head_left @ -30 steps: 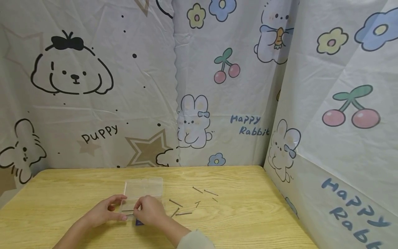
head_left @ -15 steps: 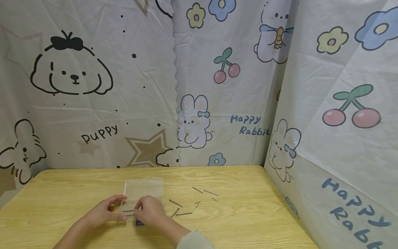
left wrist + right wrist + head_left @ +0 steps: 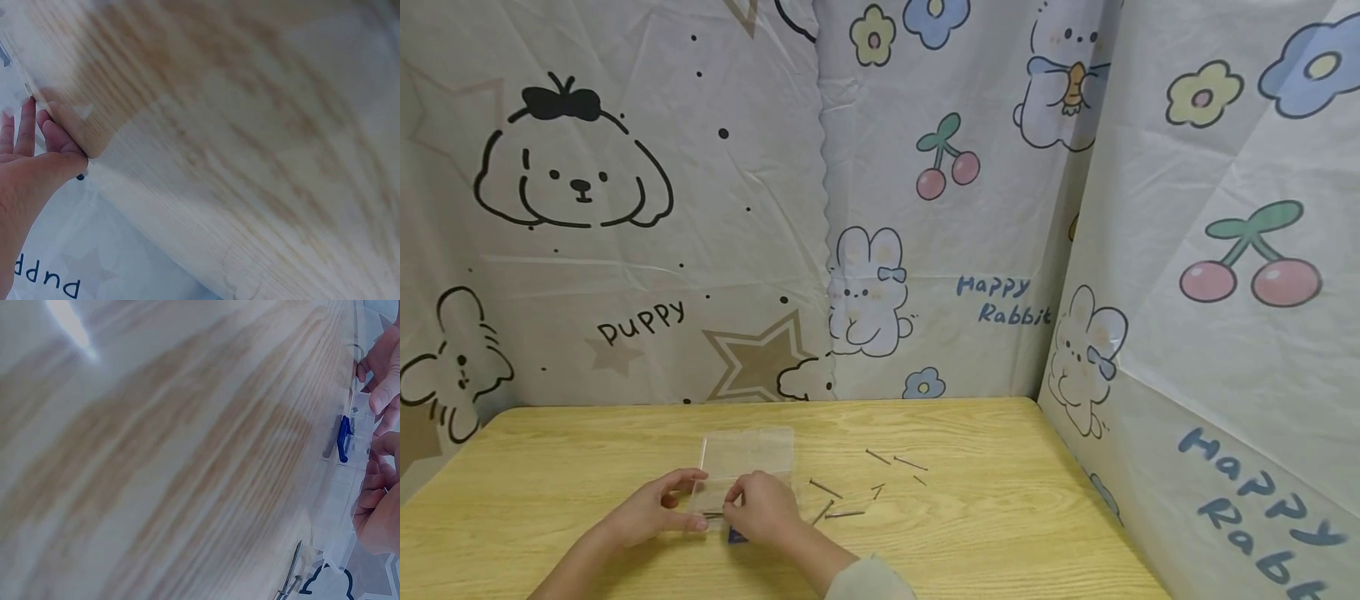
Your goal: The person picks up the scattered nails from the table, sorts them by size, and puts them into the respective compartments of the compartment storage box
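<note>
A clear plastic box lies on the table with its lid raised at the back and a blue latch on its front. My left hand grips the box's left end, thumb at the front corner and fingers farther back. Over the front of the box, my right hand has thumb and fingertips together at the end of a thin nail, which lies low inside the box. The fingertips partly hide that nail. In the right wrist view both hands meet at the box.
Several loose nails of different lengths lie on the wooden table to the right of the box. A printed cloth hangs behind the table and along its right side.
The nail at my right fingertips has come down toward the front of the box, near my left thumb. Both hands stay in almost the same place.
</note>
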Demonstrator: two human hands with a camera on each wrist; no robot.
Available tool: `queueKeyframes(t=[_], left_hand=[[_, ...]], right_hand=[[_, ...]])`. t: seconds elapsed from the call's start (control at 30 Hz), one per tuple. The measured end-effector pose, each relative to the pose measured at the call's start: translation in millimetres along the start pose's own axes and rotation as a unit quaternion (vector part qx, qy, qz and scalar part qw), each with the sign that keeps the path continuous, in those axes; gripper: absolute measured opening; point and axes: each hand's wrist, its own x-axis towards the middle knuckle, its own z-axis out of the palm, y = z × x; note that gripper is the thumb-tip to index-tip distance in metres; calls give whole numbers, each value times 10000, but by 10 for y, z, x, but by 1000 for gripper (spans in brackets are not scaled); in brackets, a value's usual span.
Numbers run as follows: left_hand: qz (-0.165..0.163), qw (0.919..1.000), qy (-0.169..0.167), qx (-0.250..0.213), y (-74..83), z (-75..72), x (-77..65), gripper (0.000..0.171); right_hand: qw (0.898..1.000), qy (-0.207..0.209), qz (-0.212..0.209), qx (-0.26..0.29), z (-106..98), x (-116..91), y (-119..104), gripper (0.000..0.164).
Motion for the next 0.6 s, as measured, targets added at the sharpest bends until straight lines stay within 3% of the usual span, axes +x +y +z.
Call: queueKeyframes(t=[0.6], left_hand=[[-8, 10000, 53, 13, 3, 3, 1, 71]], right_hand=[[9992, -124, -259, 281, -197, -30, 65, 10]])
